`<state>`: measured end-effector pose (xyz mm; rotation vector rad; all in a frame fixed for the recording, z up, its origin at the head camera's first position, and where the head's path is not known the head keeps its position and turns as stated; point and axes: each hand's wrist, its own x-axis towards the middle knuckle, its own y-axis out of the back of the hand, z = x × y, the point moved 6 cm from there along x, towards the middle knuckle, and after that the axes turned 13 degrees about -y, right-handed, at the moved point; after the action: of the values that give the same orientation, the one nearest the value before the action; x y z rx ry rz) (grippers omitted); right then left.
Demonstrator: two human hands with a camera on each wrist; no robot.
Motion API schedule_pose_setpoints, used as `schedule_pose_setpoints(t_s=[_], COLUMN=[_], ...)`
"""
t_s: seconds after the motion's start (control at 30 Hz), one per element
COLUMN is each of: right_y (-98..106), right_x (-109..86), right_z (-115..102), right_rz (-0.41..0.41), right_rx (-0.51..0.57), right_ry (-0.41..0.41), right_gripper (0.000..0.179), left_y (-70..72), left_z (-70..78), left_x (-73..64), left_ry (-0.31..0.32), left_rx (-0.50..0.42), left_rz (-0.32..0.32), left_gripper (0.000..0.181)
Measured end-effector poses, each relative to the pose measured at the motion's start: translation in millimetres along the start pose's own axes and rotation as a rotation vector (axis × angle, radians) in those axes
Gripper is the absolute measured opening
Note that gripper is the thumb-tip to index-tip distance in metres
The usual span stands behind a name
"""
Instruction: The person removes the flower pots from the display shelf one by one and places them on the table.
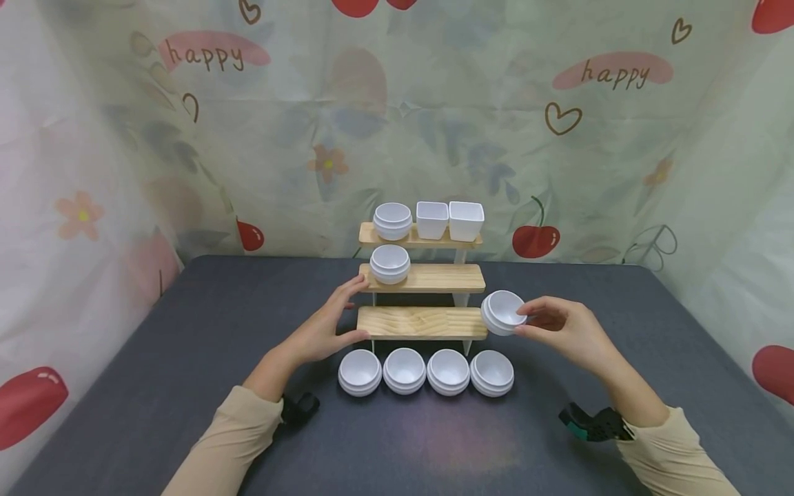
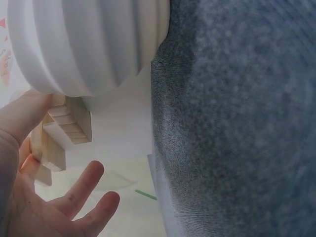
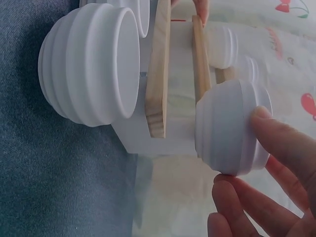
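Observation:
In the head view my right hand pinches a white round ribbed pot by its rim, beside the right end of the stand's bottom shelf. The right wrist view shows thumb and fingers on opposite sides of this pot, tilted off the table. My left hand rests against the left end of the three-tier wooden stand, thumb at the bottom shelf, fingertips at the middle shelf. Its other fingers spread loosely in the left wrist view. One round pot sits on the middle shelf's left end.
On the top shelf stand a round pot and two square pots. Several round pots line up on the dark table before the stand. A patterned cloth hangs behind.

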<state>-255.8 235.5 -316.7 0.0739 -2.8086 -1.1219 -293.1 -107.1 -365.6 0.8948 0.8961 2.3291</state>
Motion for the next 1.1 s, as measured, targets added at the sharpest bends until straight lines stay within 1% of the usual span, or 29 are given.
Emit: schedule_pose_setpoints(t_s=[0.27,0.7,0.93,1.1], right_y=[4,8,9,10], right_x=[-2.7,-5.9,-7.8,-8.6], right_z=[6,12,17,21], right_rz=[0.008,0.005,-0.022,-0.024], right_rx=[-0.014,-0.028,-0.044,-0.037], right_ry=[-0.02,-0.024,-0.05,-0.062], right_gripper=[0.028,0.027,0.03,0.03], left_y=[-0.3,-0.1,-0.1,-0.2], left_z=[0.3,0.8,0.5,0.7], left_x=[-0.4,-0.5,-0.4,-0.1], left_ry=[-0.003,0.005,0.004,0.005], left_rx=[-0.013,-0.028,-0.027,-0.026], left_rz=[0.0,-0.003,-0.004,-0.006], left_gripper=[0.082,0.082,0.082,0.081])
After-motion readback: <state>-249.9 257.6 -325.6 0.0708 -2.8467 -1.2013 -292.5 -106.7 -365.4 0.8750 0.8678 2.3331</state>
